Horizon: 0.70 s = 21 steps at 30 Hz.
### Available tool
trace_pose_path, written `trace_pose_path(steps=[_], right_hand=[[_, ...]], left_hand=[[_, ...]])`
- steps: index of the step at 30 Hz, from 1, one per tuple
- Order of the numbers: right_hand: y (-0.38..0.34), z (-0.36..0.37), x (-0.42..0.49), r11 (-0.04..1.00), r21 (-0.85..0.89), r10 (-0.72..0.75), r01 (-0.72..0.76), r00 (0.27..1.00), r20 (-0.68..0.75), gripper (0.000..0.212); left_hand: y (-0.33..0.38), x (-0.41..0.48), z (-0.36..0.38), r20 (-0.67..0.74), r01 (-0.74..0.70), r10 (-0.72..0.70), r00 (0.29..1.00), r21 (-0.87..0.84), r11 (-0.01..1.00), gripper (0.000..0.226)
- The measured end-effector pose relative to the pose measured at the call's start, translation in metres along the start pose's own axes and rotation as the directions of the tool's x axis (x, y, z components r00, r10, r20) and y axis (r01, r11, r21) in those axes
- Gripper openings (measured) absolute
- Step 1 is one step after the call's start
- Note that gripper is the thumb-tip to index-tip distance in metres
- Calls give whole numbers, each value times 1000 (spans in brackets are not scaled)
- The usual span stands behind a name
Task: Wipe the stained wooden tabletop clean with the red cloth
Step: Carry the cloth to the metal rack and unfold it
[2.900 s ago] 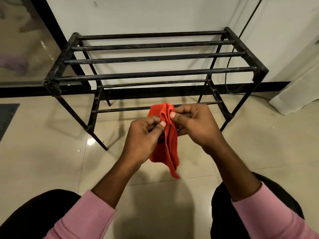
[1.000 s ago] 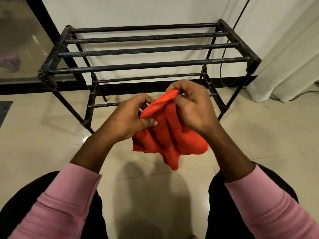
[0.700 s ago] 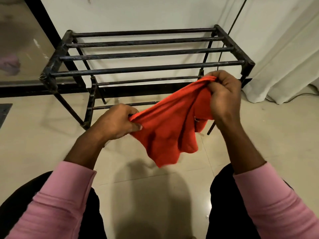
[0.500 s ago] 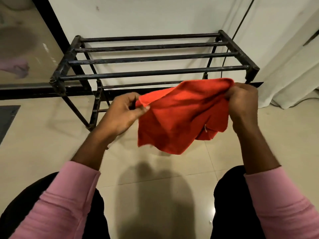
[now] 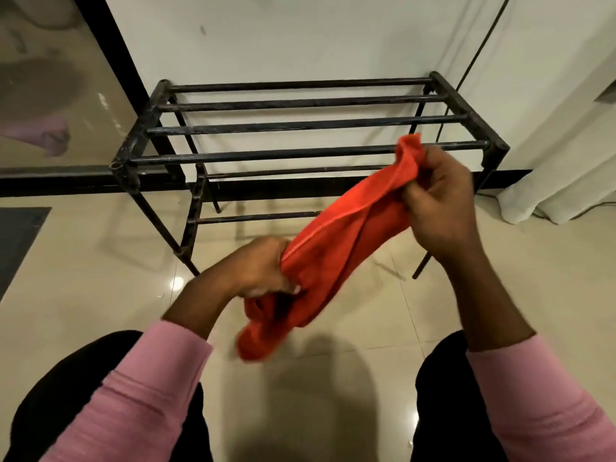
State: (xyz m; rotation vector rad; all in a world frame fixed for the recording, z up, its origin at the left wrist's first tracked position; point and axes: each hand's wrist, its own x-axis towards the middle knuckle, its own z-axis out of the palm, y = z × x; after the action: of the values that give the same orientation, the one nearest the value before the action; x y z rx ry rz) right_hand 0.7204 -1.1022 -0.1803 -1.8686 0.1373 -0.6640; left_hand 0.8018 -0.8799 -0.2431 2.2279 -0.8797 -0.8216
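Observation:
The red cloth (image 5: 336, 238) is stretched slantwise in the air between both hands, above the tiled floor. My right hand (image 5: 440, 208) grips its upper end, near the front bar of a black metal rack. My left hand (image 5: 258, 271) is closed around the lower part, and a bunched end of the cloth hangs below it. No wooden tabletop is in view.
The black metal rack (image 5: 300, 128) with two tiers of bars stands against a white wall just beyond my hands. A white curtain (image 5: 566, 155) hangs at the right, a thin cable (image 5: 480, 51) runs down the wall, and a dark mat (image 5: 16, 241) lies at the left.
The cloth was bunched, then spread wide between my hands. Now my left hand has dropped lower and gathered it, so the cloth hangs slantwise from my raised right hand.

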Motion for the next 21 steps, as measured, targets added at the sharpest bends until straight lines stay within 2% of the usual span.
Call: trace_pose_path(steps=[3,6,11,13,15,17,18,19,21], right_hand=[[0,-12,7,999,-23,-51,49,994,-99,26],[0,-21,13,989,-127,-96,71,976,-196,16],[-4,-41,21,970,-217,-172,108,937,-303,28],[-7,-51,24,971,-229,-145,68,930,-337,26],[-11,-59,27,967,-252,-127,46,941,-315,25],[-18,-62,30,969,-243,-110,47,962,-251,24],[-23,-62,33,970,-236,-105,52,970,-217,21],[-30,-63,37,972,-226,-104,60,976,-190,19],[-45,-69,51,979,-195,-96,62,980,-174,26]], left_hand=[[-16,-10,-8,-25,75,-77,997,-94,993,9],[-23,-24,-26,-42,138,-148,988,-179,974,13],[-44,-54,-55,-126,192,-200,972,-71,979,13],[-51,-71,-63,-215,105,-141,966,-170,980,10],[-53,-84,-69,-378,-58,-107,920,-399,915,10],[-49,-85,-72,-497,-238,-170,851,-654,718,21],[-45,-82,-74,-541,-309,-209,815,-710,633,24],[-39,-76,-78,-596,-361,-230,770,-703,613,23],[-25,-61,-95,-732,-387,-240,637,-573,722,15]])
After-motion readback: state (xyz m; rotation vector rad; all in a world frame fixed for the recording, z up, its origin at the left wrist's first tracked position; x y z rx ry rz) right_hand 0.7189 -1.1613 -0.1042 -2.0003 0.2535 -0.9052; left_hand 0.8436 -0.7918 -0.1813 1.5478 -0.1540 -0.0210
